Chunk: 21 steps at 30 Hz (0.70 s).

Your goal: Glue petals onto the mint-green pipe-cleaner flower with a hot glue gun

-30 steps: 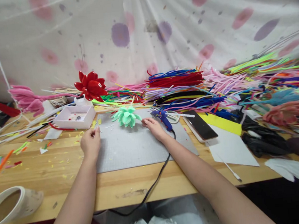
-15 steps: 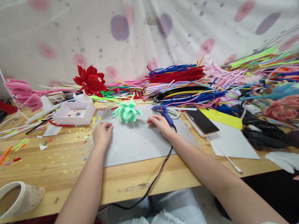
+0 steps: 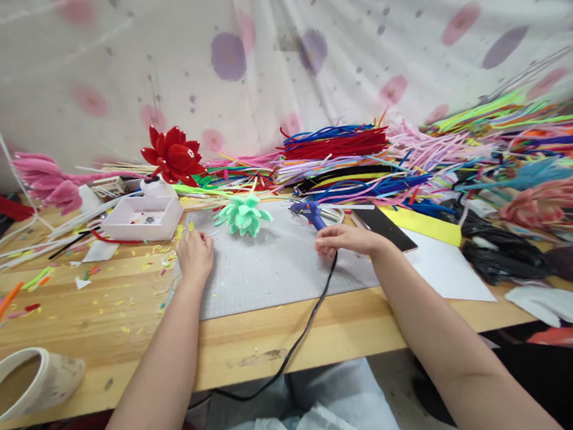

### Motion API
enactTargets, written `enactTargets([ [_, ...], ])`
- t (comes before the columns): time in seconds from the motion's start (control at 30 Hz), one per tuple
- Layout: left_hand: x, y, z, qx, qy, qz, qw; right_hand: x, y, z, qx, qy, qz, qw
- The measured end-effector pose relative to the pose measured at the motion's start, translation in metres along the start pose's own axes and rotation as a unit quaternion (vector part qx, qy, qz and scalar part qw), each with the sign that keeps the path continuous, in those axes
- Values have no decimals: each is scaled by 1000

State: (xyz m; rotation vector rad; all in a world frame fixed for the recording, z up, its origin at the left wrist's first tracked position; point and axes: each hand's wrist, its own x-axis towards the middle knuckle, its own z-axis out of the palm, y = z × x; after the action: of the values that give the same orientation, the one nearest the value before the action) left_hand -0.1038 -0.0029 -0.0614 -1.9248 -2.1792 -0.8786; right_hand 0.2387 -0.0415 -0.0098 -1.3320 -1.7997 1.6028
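Note:
A blue hot glue gun [image 3: 313,218] lies at the right of the grey cutting mat [image 3: 267,280], its black cord running down over the table edge. My right hand [image 3: 341,240] is curled at the lower end of its handle, which the fingers partly hide. At the mat's left side my left hand [image 3: 196,255] rests with its fingers drawn together. A thin pale bit shows near those fingertips, too small to name. Between the hands, towards the back of the mat, sits a mint-green fuzzy flower [image 3: 244,215] with layered petals, touched by neither hand.
A white box [image 3: 142,217] and a red flower [image 3: 173,152] stand back left. Bundles of coloured pipe cleaners [image 3: 335,145] line the back. Right are a dark phone [image 3: 393,229] and white paper [image 3: 454,270]. A cup of brown liquid [image 3: 28,385] is near left.
My right hand has moved right and toward me, from beside the flower to the glue gun's handle. My left hand has turned slightly in place. The flower has not moved.

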Motion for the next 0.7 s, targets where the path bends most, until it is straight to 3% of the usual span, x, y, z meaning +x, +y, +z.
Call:
enactTargets([
  [0.07, 1, -1, -1, -11, 24, -26, 999, -5, 3, -10, -41, 22, 6, 999],
  [0.2, 0, -4, -6, -33, 14, -38, 999, -2, 16, -19, -125, 113, 22, 985],
  [0.3, -7, 0, -12, -51, 14, 16, 998, 3, 21, -14, -197, 177, 52, 963],
  [0.37, -13, 8, -12, -63, -6, 77, 995, 6, 16, 0, -246, 194, 26, 949],
  [0.43, -18, 16, -9, -71, -26, 118, 990, 11, 6, 24, -278, 179, -55, 942],
  [0.5, -21, 20, -4, -73, -37, 127, 989, 18, -3, 56, -315, 104, -138, 933],
  [0.57, -22, 20, 1, -73, -46, 119, 989, 27, -7, 87, -395, 23, -231, 889],
  [0.63, -21, 17, 3, -77, -55, 108, 990, 35, -4, 110, -456, 17, -290, 841],
  [0.7, -20, 13, 3, -82, -60, 93, 990, 39, 1, 120, -488, 12, -302, 819],
])
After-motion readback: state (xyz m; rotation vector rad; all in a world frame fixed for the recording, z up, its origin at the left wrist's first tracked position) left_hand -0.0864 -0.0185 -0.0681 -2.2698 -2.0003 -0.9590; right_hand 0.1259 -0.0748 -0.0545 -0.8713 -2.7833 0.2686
